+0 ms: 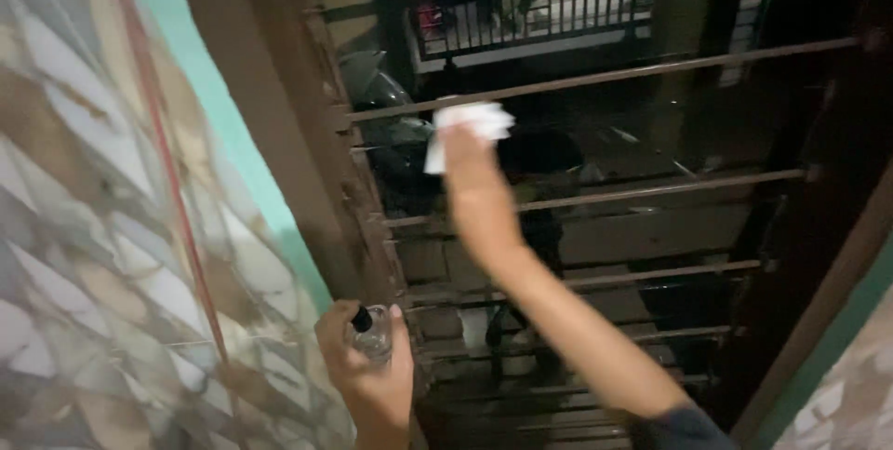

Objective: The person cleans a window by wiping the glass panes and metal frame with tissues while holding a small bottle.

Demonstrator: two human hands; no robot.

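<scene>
Two hands: left hand (365, 371) grips one clear bottle (372, 334) (black cap); right hand (470, 166) clutches one white cloth (470, 124).

- The right hand (468, 154) is raised high, well above the left, at the end of a bare forearm stretched up and away from the body.
- Its wrist is nearly straight, back of the hand to the camera, fingers (458, 134) closed in a grip.
- The left hand (367, 362) sits low and close in, wrist upright.
- Its fingers and thumb curl shut in a hold.
- A dark sleeve edge shows at the right elbow.
</scene>
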